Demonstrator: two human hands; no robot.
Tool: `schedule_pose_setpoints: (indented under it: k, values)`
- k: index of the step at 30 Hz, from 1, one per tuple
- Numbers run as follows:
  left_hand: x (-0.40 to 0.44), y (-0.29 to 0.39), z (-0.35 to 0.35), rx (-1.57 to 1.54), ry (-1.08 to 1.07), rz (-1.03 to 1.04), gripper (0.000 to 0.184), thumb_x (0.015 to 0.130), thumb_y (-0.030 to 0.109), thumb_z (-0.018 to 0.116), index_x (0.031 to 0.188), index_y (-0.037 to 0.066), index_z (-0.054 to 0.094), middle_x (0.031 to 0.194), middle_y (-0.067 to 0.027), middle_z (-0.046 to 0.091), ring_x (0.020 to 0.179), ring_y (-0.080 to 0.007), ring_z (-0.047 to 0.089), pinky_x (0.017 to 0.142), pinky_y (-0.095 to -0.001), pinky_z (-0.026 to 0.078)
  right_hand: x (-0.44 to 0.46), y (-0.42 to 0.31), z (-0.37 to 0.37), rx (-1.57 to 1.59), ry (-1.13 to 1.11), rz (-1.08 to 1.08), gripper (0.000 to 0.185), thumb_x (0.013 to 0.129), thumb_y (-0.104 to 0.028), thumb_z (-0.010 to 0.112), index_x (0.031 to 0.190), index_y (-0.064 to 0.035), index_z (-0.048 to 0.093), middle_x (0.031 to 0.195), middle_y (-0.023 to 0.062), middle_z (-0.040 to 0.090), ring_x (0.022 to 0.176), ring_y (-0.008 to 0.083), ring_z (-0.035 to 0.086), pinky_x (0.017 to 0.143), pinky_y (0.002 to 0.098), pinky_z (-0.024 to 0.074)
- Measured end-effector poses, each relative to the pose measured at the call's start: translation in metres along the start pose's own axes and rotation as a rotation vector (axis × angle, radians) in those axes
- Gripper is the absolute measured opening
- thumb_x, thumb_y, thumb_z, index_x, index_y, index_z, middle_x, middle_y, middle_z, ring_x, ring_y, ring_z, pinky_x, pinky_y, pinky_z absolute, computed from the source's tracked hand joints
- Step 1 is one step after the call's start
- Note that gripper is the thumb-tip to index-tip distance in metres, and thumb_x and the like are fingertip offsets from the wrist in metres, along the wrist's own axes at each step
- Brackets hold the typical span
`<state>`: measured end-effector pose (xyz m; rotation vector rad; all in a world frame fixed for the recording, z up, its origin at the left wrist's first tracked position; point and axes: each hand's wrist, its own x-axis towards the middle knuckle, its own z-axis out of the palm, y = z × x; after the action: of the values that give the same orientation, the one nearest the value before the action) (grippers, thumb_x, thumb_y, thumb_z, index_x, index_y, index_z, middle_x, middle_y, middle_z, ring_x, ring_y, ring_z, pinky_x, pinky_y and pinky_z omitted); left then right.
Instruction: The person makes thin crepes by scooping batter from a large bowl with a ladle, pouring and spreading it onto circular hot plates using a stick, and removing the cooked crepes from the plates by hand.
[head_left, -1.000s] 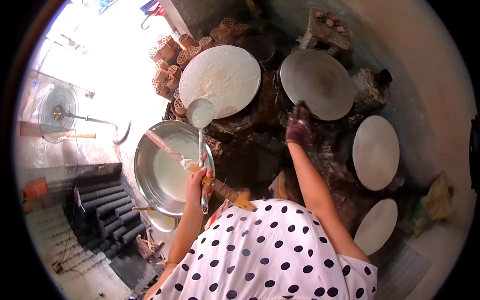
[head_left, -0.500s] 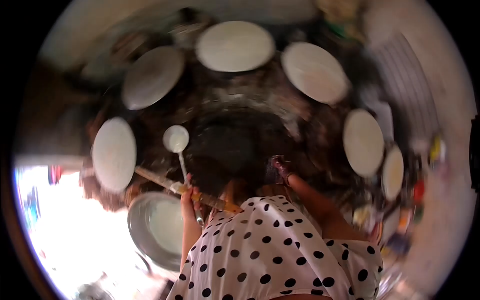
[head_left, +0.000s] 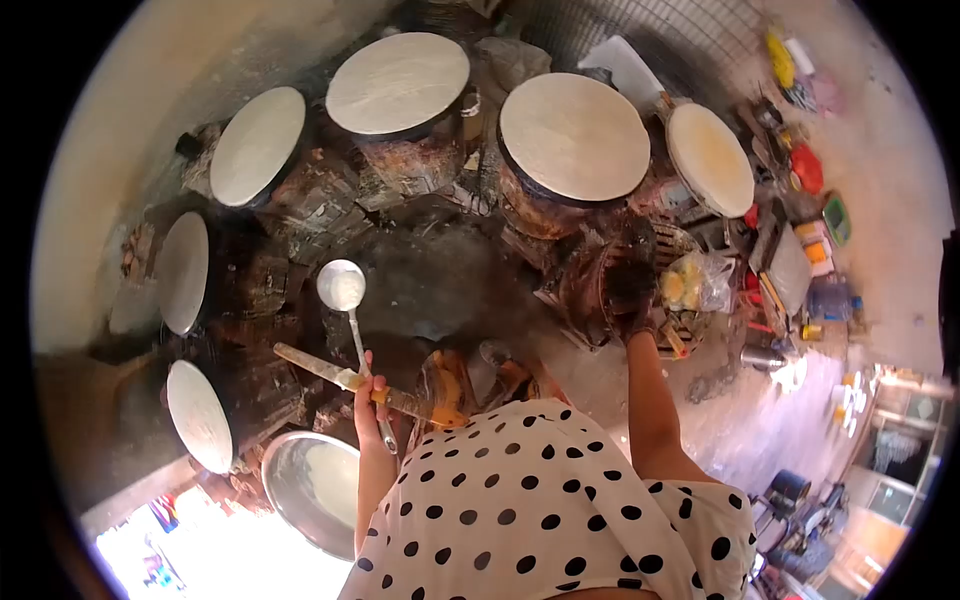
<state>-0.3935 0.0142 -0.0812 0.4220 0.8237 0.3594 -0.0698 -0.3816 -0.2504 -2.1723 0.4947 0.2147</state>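
Left of centre, the left hand (head_left: 366,402) grips a ladle (head_left: 341,288) and a stick (head_left: 312,365), above a basin (head_left: 276,478) at lower left. The dark right hand (head_left: 631,300), right of centre, has an unclear grip. This looks like carrying; moving the ladle calls for keeping it level.

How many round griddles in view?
6, in an arc: lower-left griddle, grey griddle above it, upper-left griddle, two at the top (left one, right one), yellowish griddle at upper right. Others may be hidden in dark areas.
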Motion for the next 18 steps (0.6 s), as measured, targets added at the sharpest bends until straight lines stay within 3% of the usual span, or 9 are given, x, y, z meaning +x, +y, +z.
schedule_pose_setpoints:
  k: [2, 5, 9, 11, 13, 14, 15, 17, 18]
  values:
    - [0.004, -0.025, -0.014, 0.041, 0.004, 0.027, 0.046, 0.096, 0.018, 0.044, 0.142, 0.016, 0.036, 0.076, 0.0051, 0.053, 0.039, -0.0032, 0.033, 0.035, -0.0171, 0.033, -0.022, -0.021, 0.005, 0.091, -0.207, -0.089, 0.035, 0.083, -0.031, 0.065, 0.107, -0.0043, 0.064, 0.096, 0.0081, 0.068, 0.084, 0.0217, 0.063, 0.077, 0.0337, 0.0501]
    - [-0.012, -0.043, -0.012, 0.133, 0.171, 0.099, 0.054, 0.093, 0.023, 0.047, 0.145, 0.02, 0.034, 0.076, 0.0059, 0.051, 0.042, -0.0028, 0.032, 0.035, -0.0172, 0.029, -0.11, -0.074, 0.063, 0.108, -0.824, -0.274, 0.034, 0.084, -0.03, 0.065, 0.107, -0.0048, 0.064, 0.095, 0.0076, 0.068, 0.082, 0.0212, 0.063, 0.076, 0.0333, 0.0501]
    - [-0.02, -0.067, -0.055, 0.258, 0.292, 0.215, 0.05, 0.089, 0.02, 0.054, 0.138, 0.01, 0.044, 0.075, 0.0039, 0.056, 0.057, -0.0037, 0.049, 0.048, -0.0188, 0.039, -0.264, -0.14, 0.161, -0.227, -1.643, -0.628, 0.032, 0.084, -0.028, 0.065, 0.106, -0.0053, 0.064, 0.093, 0.0069, 0.067, 0.079, 0.0205, 0.063, 0.075, 0.0326, 0.0501]
    - [-0.012, -0.081, -0.08, 0.058, 0.338, 0.337, 0.047, 0.095, 0.031, 0.055, 0.136, 0.011, 0.045, 0.097, -0.0004, 0.068, 0.052, -0.0031, 0.047, 0.046, -0.0179, 0.038, -0.318, -0.157, 0.19, -0.6, -1.843, -0.723, 0.035, 0.08, -0.024, 0.069, 0.107, -0.0029, 0.062, 0.094, 0.011, 0.067, 0.082, 0.0208, 0.063, 0.075, 0.0328, 0.0494]
    - [-0.04, -0.068, -0.119, 0.18, 0.383, 0.329, 0.047, 0.098, 0.033, 0.05, 0.137, 0.009, 0.043, 0.112, -0.0048, 0.066, 0.052, -0.0038, 0.047, 0.047, -0.0172, 0.042, -0.356, -0.147, 0.219, -0.406, -1.847, -0.665, 0.032, 0.076, -0.025, 0.074, 0.098, -0.0024, 0.065, 0.083, 0.0084, 0.067, 0.077, 0.0194, 0.063, 0.071, 0.0317, 0.0492]
    - [-0.07, -0.06, -0.131, -0.123, 0.371, 0.34, 0.043, 0.099, 0.032, 0.047, 0.134, 0.008, 0.044, 0.109, -0.0047, 0.066, 0.05, -0.0033, 0.045, 0.046, -0.0171, 0.041, -0.368, -0.136, 0.226, -0.443, -1.746, -0.986, 0.022, 0.081, -0.01, 0.067, 0.102, -0.0079, 0.062, 0.083, 0.0053, 0.065, 0.07, 0.0161, 0.062, 0.063, 0.0311, 0.0509]
    - [-0.098, -0.051, -0.139, -0.426, 0.342, 0.333, 0.039, 0.1, 0.031, 0.045, 0.132, 0.008, 0.046, 0.107, -0.0046, 0.067, 0.048, -0.0027, 0.043, 0.044, -0.0169, 0.041, -0.378, -0.138, 0.229, -0.501, -1.784, -1.001, 0.022, 0.081, -0.01, 0.067, 0.102, -0.0079, 0.062, 0.083, 0.0053, 0.065, 0.07, 0.0161, 0.062, 0.063, 0.0311, 0.0509]
    - [-0.117, -0.081, -0.219, -1.258, -0.062, 0.376, 0.034, 0.102, 0.026, 0.038, 0.129, 0.007, 0.048, 0.087, -0.001, 0.062, 0.043, -0.0022, 0.037, 0.038, -0.0189, 0.037, -0.401, -0.145, 0.222, -0.413, -1.824, -0.354, 0.023, 0.085, -0.013, 0.062, 0.107, -0.0125, 0.056, 0.075, 0.0048, 0.062, 0.052, 0.0147, 0.057, 0.045, 0.0319, 0.0474]
    - [-0.139, -0.09, -0.24, -1.277, -0.091, 0.474, 0.033, 0.101, 0.026, 0.04, 0.127, 0.008, 0.049, 0.08, -0.0014, 0.059, 0.043, -0.0036, 0.04, 0.038, -0.02, 0.035, -0.414, -0.151, 0.225, -0.471, -1.842, -0.358, 0.023, 0.085, -0.013, 0.062, 0.107, -0.0125, 0.056, 0.075, 0.0048, 0.062, 0.052, 0.0147, 0.057, 0.045, 0.0319, 0.0474]
